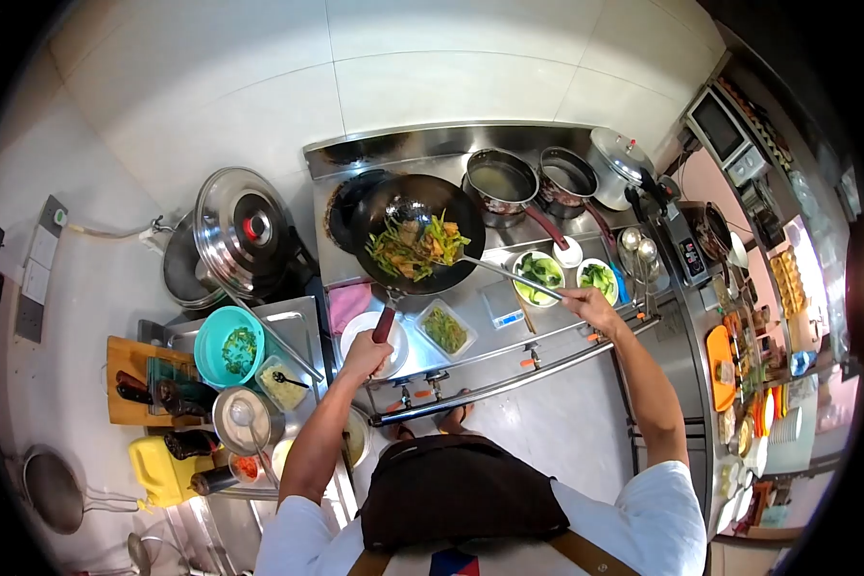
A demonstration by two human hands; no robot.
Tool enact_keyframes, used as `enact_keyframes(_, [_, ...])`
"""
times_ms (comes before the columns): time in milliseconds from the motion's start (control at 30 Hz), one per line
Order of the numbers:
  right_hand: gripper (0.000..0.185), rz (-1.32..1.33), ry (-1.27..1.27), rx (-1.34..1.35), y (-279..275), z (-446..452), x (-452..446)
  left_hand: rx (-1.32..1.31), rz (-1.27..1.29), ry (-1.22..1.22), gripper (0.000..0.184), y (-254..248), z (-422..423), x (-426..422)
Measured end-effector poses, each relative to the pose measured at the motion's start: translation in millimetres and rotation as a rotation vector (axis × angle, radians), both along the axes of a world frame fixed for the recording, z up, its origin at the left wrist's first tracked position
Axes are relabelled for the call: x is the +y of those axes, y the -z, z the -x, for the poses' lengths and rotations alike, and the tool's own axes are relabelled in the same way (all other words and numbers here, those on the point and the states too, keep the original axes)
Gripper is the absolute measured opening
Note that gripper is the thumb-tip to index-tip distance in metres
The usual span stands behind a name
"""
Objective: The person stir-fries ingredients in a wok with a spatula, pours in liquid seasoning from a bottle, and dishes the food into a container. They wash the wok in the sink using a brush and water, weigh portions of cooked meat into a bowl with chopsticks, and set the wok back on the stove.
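My left hand [367, 355] is closed around the reddish-brown wok handle [386, 322]. The dark wok [372, 204] sits on the stove, with green strips and browned pieces of food [413, 248] in it. In my right hand [590, 309] is the grip of a long metal wok utensil [509, 276]. Its far end lies among the food, so its head's shape is not clear. Below the wok stand a white plate [400, 363], partly behind my left hand, and a clear tub of green strips [444, 328]. Two bowls of leafy greens [538, 276] [598, 278] are near my right hand.
Two saucepans [502, 178] [566, 173] and a pressure cooker [619, 154] stand right of the wok. A big lidded pot [245, 235], a teal bowl [228, 347] and a knife block [168, 384] are left. A metal rail [518, 377] runs along the stove's front.
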State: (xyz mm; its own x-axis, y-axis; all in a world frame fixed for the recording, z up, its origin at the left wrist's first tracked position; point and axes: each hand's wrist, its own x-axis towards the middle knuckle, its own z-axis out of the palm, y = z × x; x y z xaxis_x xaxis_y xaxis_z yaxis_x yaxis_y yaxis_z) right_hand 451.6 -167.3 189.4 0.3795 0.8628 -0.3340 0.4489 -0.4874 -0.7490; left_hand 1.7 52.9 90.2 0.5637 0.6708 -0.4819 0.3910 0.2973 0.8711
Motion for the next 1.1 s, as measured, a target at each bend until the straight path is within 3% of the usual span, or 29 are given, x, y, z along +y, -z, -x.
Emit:
enact_keyframes(167, [0.035,0.031,0.052,0.044,-5.3,0.6,-54.6,0.045,-0.077,-0.027,0.011,10.4,-10.2,12.9])
enact_keyframes(467, [0.032,0.156,-0.167,-0.327,8.1,-3.8,-95.6,0.093,-0.113,-0.045,0.009,0.0,-23.3,19.7])
enact_keyframes(600, [0.032,0.216,-0.299,-0.643,6.2,11.4,-72.9,0.081,-0.113,-0.036,0.012,8.4,-20.3,23.8])
enact_keyframes(633, [0.029,0.112,-0.357,-0.731,1.4,17.4,-64.5,0.078,-0.113,-0.034,0.013,9.0,-19.8,23.7])
enact_keyframes(767, [0.03,0.366,-0.592,-0.951,-40.8,43.3,-8.7,0.051,-0.084,-0.045,0.012,9.4,-20.4,22.4])
enact_keyframes(967, [0.017,0.424,-0.782,-1.177,-82.0,108.4,64.6,0.034,-0.054,-0.065,0.01,7.4,-24.1,17.8])
enact_keyframes(1100, [0.013,0.337,-0.796,-1.269,-125.5,157.3,68.3,0.045,-0.072,-0.051,0.011,5.9,-23.7,19.1])
